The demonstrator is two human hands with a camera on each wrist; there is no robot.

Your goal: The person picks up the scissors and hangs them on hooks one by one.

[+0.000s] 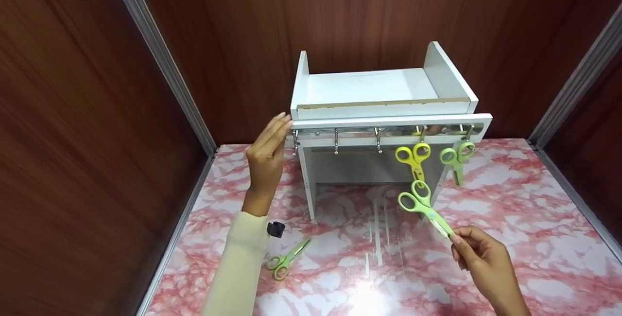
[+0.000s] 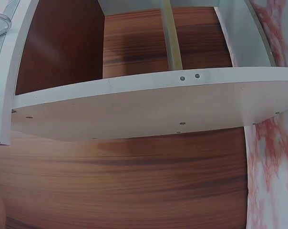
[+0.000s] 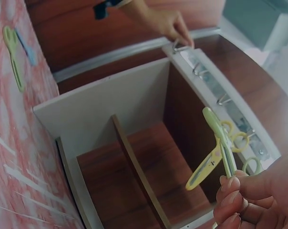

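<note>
My right hand (image 1: 486,262) pinches a pair of light green scissors (image 1: 427,206) by the blade end, with the finger loops pointing up and away. The right wrist view shows the same scissors (image 3: 218,129) between thumb and fingers. Straight fingers of my left hand (image 1: 267,155) rest at the left end of the hook rail (image 1: 388,121) on a white shelf unit (image 1: 369,87). Yellow scissors (image 1: 413,158) hang from one hook, and another green pair (image 1: 457,158) hangs from the rightmost hook. The held scissors overlap the yellow tip in the head view.
Green scissors (image 1: 286,260) lie on the pink marbled table (image 1: 539,238) beside my left forearm; a blue item (image 3: 27,46) lies next to them. Three metal hooks on the left, including the middle hook (image 1: 378,140), carry nothing. Brown panels (image 1: 97,136) enclose the back and sides.
</note>
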